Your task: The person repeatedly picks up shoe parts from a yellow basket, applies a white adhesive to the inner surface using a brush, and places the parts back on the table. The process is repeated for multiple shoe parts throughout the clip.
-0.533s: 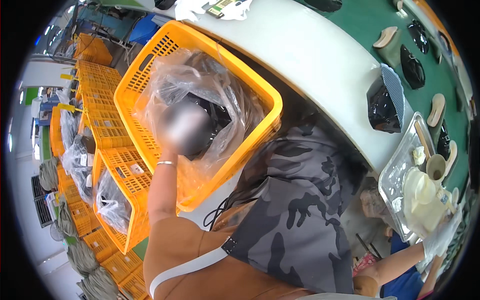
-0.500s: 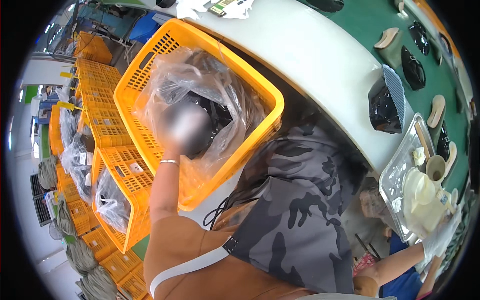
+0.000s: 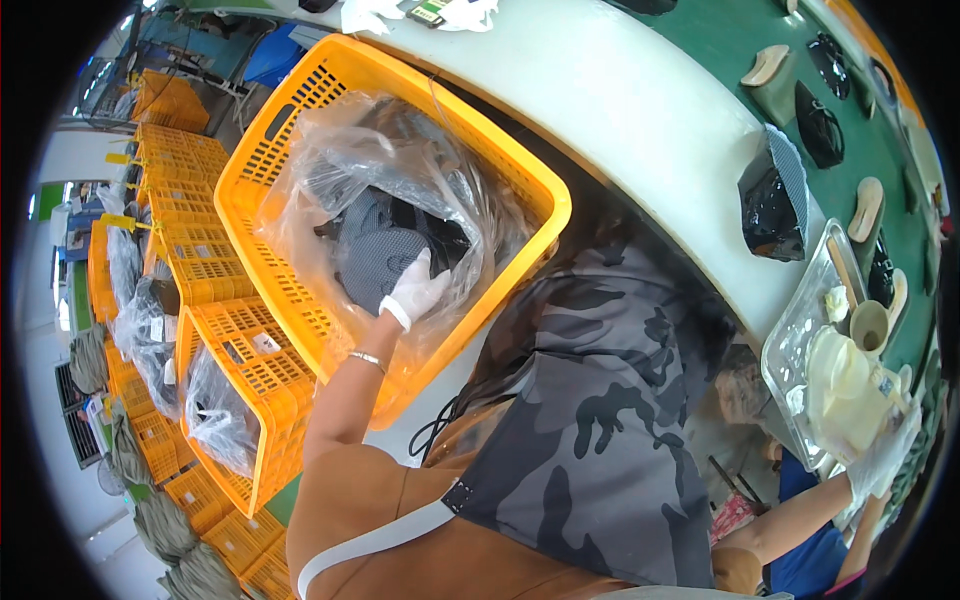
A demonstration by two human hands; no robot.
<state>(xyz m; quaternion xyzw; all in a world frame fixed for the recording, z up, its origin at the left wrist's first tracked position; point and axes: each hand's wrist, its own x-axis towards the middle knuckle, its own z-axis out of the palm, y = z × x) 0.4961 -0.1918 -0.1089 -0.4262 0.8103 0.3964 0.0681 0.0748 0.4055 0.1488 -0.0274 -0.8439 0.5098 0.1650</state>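
Observation:
My left hand [image 3: 418, 288], in a white glove, is inside a large orange plastic crate [image 3: 540, 190]. A clear plastic bag [image 3: 330, 150] lines the crate, and in it lie glossy black pieces with a dark grey patterned lining [image 3: 375, 260], looking like shoe uppers. The left fingers are apart and touch these pieces. Far to the right, my right hand [image 3: 885, 455], also white-gloved, is at the edge of a pale plastic container [image 3: 845, 390] on a clear tray [image 3: 780, 350]. Its fingers are too unclear to show a grip.
A curved white worktop [image 3: 640, 120] holds a black piece with checked lining [image 3: 772, 205]. Beyond it, a green surface [image 3: 730, 60] carries black uppers [image 3: 820, 130] and tan shoe parts [image 3: 866, 208]. Orange crates [image 3: 195, 200] are stacked at left. Another person's arm [image 3: 860, 545] is at lower right.
My left hand has shifted right and slightly down within the crate, uncovering the grey patterned lining. It is no longer blurred. My right hand has barely moved.

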